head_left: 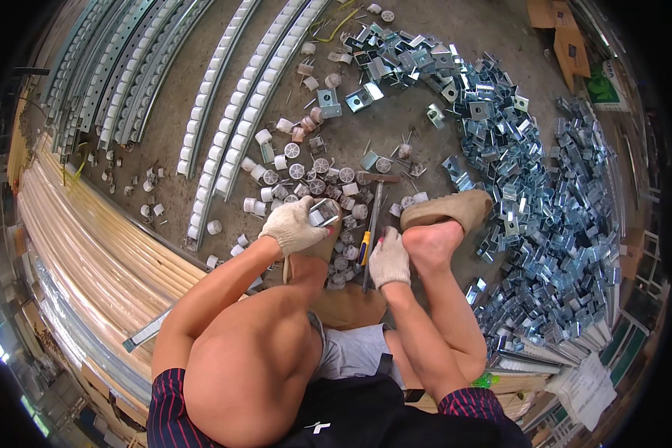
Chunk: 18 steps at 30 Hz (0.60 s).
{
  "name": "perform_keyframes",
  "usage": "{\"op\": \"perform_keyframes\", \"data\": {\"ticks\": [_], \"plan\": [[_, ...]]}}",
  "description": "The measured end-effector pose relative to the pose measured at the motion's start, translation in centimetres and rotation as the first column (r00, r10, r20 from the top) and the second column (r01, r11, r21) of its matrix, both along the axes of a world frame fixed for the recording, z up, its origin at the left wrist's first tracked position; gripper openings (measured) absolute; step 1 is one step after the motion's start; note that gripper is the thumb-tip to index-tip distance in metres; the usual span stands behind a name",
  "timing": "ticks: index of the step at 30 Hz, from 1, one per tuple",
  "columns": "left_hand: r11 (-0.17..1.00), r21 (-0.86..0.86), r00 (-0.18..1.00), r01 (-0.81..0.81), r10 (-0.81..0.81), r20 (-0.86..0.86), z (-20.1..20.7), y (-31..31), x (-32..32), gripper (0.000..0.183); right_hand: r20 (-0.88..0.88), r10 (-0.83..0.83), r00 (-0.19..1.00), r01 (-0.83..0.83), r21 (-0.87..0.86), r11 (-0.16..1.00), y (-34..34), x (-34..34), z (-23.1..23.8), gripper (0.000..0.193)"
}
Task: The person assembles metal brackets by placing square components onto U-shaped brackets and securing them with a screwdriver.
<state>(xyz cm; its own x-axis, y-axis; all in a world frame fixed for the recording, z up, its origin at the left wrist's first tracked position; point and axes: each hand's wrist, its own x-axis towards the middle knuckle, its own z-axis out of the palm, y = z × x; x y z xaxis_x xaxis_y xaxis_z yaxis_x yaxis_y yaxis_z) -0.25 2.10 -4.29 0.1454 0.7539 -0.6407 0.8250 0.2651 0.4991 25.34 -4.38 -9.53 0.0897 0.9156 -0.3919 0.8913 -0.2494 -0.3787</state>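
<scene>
My left hand (295,226), in a cream knit glove, grips a small shiny metal bracket (322,213) with pins or edges sticking out, just above my left sandal. My right hand (390,259), gloved too, is closed beside my right foot; what its fingers hold, if anything, is hidden. Between the hands lie a hammer (376,205) with a rusty head and a screwdriver (364,248) with a yellow and blue handle. Loose white rollers (296,171), many of them dusty and some with metal pins, lie scattered around and beyond my left hand.
A large heap of shiny metal brackets (526,190) covers the floor to the right. Metal rails (239,112) lined with white rollers lie at the far left. Plastic-wrapped beige pipes (104,216) are stacked at left. Cardboard (567,45) stands at far right.
</scene>
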Motion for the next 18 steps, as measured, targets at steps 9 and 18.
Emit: {"op": "perform_keyframes", "data": {"ticks": [9, 18], "plan": [[0.99, 0.093, 0.994, -0.105, 0.1, 0.052, -0.5, -1.6, 0.5, 0.065, 0.134, 0.111, 0.985, -0.07, -0.282, 0.957, -4.3, -1.2, 2.3, 0.061], [0.992, 0.079, 0.994, -0.101, 0.103, -0.029, -0.5, -1.8, 1.0, 0.062, 0.187, 0.101, 0.977, -0.054, -0.245, 0.968, -0.2, -1.8, 2.2, 0.047]]}}
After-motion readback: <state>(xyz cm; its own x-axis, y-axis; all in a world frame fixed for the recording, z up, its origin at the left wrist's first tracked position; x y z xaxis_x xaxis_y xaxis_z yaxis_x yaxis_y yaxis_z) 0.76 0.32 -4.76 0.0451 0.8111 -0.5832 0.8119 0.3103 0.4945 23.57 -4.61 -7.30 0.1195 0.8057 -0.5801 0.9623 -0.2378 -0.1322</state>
